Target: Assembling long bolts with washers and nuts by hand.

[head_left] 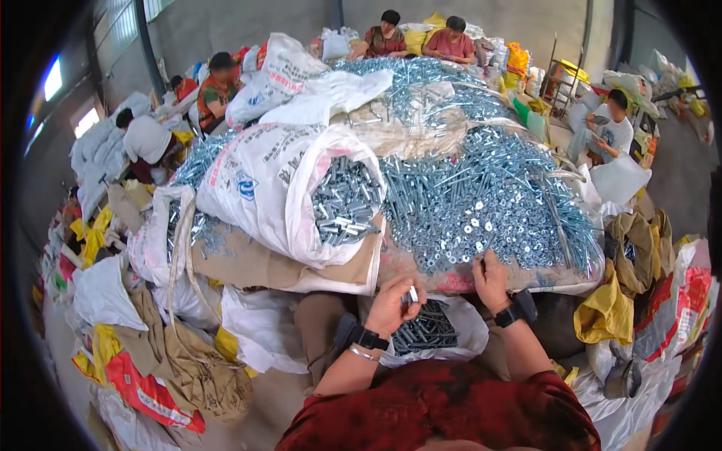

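My left hand [390, 306] is closed around a short, shiny metal sleeve [411, 295], held above an open white sack [470, 331]. Inside that sack, between my legs, lie many dark metal bolt-like pieces [425, 328]. My right hand [491, 279] is at the near edge of the heap, its thumb and fingers drawn together beside loose washers [472, 225]. Whatever they pinch is too small to make out. Long bolts or threaded rods [496, 161] lie heaped behind the washers. Left of them, a tipped white woven sack [259, 177] opens toward me, full of metal sleeves [344, 203].
Brown cloth [301, 259] covers the table's front left. Empty sacks [203, 368] lie at my left; yellow and red sacks [609, 312] and a metal cup [623, 378] are at my right. Several people sit around the heap, one [613, 131] at the right holding a bag.
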`<state>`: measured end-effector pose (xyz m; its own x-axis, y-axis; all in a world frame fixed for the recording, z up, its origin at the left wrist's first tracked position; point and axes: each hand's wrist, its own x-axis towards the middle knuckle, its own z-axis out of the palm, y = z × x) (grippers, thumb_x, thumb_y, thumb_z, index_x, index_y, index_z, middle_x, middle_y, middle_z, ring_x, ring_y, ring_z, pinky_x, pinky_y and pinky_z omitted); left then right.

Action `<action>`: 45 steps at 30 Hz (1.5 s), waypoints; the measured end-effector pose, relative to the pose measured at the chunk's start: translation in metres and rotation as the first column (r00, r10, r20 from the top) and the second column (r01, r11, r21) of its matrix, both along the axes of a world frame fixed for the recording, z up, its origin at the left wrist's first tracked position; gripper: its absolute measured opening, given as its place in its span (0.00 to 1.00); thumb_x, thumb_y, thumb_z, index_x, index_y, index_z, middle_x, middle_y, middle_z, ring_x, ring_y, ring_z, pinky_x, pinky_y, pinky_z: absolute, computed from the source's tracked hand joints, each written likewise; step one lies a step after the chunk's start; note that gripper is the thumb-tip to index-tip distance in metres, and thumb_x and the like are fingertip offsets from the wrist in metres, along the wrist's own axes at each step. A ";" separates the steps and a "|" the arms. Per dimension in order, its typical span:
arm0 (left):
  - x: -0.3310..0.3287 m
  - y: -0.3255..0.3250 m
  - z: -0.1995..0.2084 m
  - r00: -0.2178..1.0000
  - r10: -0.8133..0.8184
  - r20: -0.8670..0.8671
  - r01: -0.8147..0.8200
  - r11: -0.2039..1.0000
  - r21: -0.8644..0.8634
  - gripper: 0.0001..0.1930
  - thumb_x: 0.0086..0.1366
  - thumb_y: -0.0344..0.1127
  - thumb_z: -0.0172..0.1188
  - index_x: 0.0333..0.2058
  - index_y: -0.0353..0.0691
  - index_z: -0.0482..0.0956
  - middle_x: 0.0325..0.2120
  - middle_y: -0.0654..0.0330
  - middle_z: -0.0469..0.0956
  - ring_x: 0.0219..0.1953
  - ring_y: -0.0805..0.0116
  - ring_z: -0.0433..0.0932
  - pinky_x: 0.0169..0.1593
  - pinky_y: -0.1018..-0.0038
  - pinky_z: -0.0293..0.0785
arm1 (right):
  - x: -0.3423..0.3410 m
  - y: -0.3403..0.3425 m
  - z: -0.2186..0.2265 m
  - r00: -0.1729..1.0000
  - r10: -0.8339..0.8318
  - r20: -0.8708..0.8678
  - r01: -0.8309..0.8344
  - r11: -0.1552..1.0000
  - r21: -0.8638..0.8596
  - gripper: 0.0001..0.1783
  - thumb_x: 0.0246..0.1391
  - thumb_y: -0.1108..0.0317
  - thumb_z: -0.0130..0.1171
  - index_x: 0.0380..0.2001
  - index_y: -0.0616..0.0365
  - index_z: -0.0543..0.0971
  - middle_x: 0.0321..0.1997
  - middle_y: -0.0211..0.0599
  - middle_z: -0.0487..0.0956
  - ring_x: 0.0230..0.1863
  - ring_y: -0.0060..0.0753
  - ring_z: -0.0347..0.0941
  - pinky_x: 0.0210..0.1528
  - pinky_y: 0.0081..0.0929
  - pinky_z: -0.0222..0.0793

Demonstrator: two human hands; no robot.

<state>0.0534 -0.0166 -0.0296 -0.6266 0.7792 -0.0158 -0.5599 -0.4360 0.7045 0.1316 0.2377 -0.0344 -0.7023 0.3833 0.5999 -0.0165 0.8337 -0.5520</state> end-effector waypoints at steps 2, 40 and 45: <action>-0.012 -0.005 0.004 0.991 0.065 0.119 -0.073 0.995 0.068 0.11 0.71 0.42 0.51 0.36 0.42 0.74 0.24 0.57 0.75 0.15 0.73 0.65 0.16 0.79 0.57 | -0.001 0.007 -0.005 1.000 -0.014 -0.013 0.014 1.000 -0.001 0.10 0.57 0.65 0.58 0.30 0.58 0.70 0.21 0.51 0.75 0.25 0.60 0.73 0.25 0.48 0.64; -0.067 -0.214 0.075 0.628 0.764 -0.149 -0.777 0.604 -0.179 0.08 0.66 0.41 0.60 0.36 0.43 0.75 0.24 0.62 0.74 0.18 0.73 0.69 0.18 0.78 0.58 | 0.008 0.008 0.002 0.996 0.067 -0.051 -0.071 0.995 -0.074 0.07 0.57 0.68 0.58 0.32 0.59 0.71 0.27 0.50 0.76 0.28 0.58 0.74 0.28 0.46 0.65; -0.041 -0.125 0.032 0.915 0.401 -0.050 -0.403 0.895 -0.188 0.06 0.66 0.35 0.58 0.39 0.40 0.76 0.22 0.59 0.72 0.17 0.73 0.65 0.18 0.79 0.56 | 0.012 0.006 0.009 0.996 0.065 -0.057 -0.069 0.995 -0.071 0.07 0.56 0.68 0.58 0.32 0.59 0.71 0.27 0.50 0.76 0.28 0.58 0.74 0.28 0.46 0.65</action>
